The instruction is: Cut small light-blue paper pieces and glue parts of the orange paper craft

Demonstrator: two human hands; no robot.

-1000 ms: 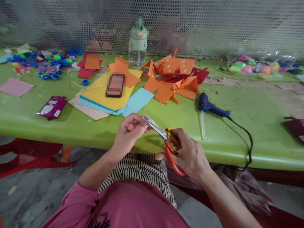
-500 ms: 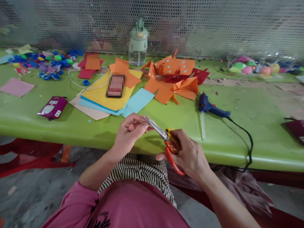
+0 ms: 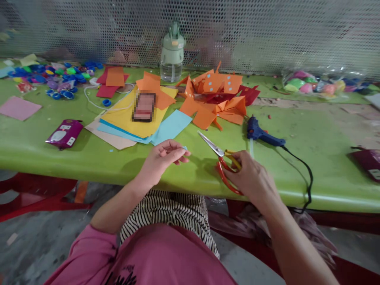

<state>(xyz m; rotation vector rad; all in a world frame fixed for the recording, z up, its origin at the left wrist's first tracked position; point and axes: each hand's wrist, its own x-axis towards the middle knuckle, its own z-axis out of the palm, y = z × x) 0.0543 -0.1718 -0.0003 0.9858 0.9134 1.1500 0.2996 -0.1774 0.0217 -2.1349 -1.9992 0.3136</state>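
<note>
Between the thumb and fingertips of my left hand (image 3: 163, 158) is a tiny piece of light blue paper (image 3: 185, 148). My right hand (image 3: 252, 172) grips scissors (image 3: 218, 151) with red and yellow handles, their blades together and pointing up and left, apart from the left hand. Beyond the left hand, light blue sheets (image 3: 172, 126) and yellow paper (image 3: 118, 118) lie stacked on the green table. Folded orange paper shapes (image 3: 206, 113), some with small light blue squares on them, sit behind the scissors.
A blue glue gun (image 3: 264, 132) with a black cord lies right of the scissors. A phone (image 3: 144, 107) rests on the papers. Farther back stand a water bottle (image 3: 172, 53), colourful caps (image 3: 59, 77) and a bag of bright pieces (image 3: 320, 83). A purple pouch-like object (image 3: 65, 133) lies left.
The scissors have moved right and slightly up, away from my left hand. The light blue scrap now shows at the left fingertips.
</note>
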